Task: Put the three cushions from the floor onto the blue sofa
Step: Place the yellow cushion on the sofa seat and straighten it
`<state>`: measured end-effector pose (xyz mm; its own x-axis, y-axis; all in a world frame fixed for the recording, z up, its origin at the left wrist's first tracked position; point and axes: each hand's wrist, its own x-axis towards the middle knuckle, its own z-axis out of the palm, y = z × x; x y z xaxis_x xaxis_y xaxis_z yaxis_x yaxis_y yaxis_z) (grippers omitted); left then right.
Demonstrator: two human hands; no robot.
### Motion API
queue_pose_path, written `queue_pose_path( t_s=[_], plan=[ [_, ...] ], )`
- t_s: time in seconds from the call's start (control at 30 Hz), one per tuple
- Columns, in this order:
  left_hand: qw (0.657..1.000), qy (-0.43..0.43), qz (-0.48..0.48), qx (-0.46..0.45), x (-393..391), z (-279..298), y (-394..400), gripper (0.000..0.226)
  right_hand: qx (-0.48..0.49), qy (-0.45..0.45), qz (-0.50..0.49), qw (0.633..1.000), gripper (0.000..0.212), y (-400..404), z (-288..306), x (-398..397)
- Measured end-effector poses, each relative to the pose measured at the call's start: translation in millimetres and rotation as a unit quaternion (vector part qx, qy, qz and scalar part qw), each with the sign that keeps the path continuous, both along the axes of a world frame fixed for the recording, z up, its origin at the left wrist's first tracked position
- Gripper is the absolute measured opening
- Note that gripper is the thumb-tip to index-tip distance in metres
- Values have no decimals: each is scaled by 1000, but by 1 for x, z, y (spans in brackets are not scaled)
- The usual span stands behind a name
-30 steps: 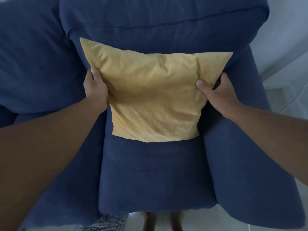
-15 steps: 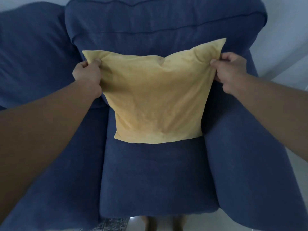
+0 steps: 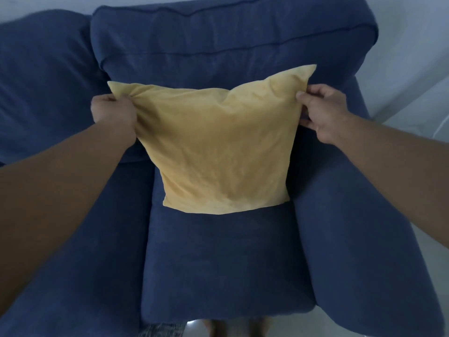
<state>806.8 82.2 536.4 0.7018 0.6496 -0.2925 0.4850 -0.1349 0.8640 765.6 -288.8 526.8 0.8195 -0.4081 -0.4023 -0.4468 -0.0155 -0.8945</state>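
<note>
A yellow cushion [image 3: 218, 152] stands upright on the seat of the blue sofa [image 3: 226, 261], leaning against the back cushion. My left hand [image 3: 114, 115] pinches its upper left corner. My right hand [image 3: 320, 110] grips its upper right edge just below the corner. The cushion's bottom edge rests on the seat. No other loose cushion is in view.
The sofa's right armrest [image 3: 359, 227] flanks the seat, with pale floor [image 3: 427, 132] and a white wall beyond it. A second seat section with its back cushion [image 3: 41, 83] lies to the left. A patterned rug edge [image 3: 160, 330] shows under the front.
Both hands have slid from the cushion's sides up to its top corners and pulled them outward. The cushion stands straighter against the backrest.
</note>
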Motion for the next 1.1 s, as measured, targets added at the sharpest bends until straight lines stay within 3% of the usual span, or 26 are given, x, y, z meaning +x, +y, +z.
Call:
queue_pose_path(
  t_s=[0.07,0.13,0.17,0.23,0.27,0.33,0.37,0.43,0.47,0.6,0.67,0.77,0.87,1.1],
  plan=[
    [998,-14,-25,54,1,3,1,27,-50,14,11,999,40,-2,-3,-1],
    [975,-41,-79,204,0,6,-7,39,-201,3,36,979,61,-2,-8,0],
    [947,-66,-123,288,-4,7,-16,48,-304,-10,66,950,70,2,-8,-1],
    [862,-124,-285,399,-17,5,-35,56,-470,-69,163,864,75,17,-6,-3],
    [801,-126,-389,438,-24,1,-46,56,-508,-100,237,822,73,27,-6,-3],
    [693,-67,-527,487,-34,-14,-60,62,-523,-100,394,749,68,41,-7,-3],
    [678,-22,-546,492,-35,-18,-62,66,-531,-76,451,713,68,43,-7,-3],
    [700,37,-521,487,-31,-19,-60,73,-553,-31,491,672,70,36,-5,0],
    [714,59,-498,489,-28,-17,-55,76,-556,-15,484,676,71,28,-1,2],
    [764,123,-428,466,-21,-3,-26,83,-539,49,429,723,70,-5,11,3],
    [785,122,-416,442,-26,1,-15,81,-539,62,421,727,69,-15,14,-4],
    [812,97,-403,412,-46,4,3,75,-512,40,391,764,64,-21,21,-20],
    [816,102,-409,396,-74,7,21,76,-511,5,381,771,59,-15,30,-32],
    [836,250,-398,283,-173,4,52,60,-516,-27,424,744,60,64,39,-67]
  ],
)
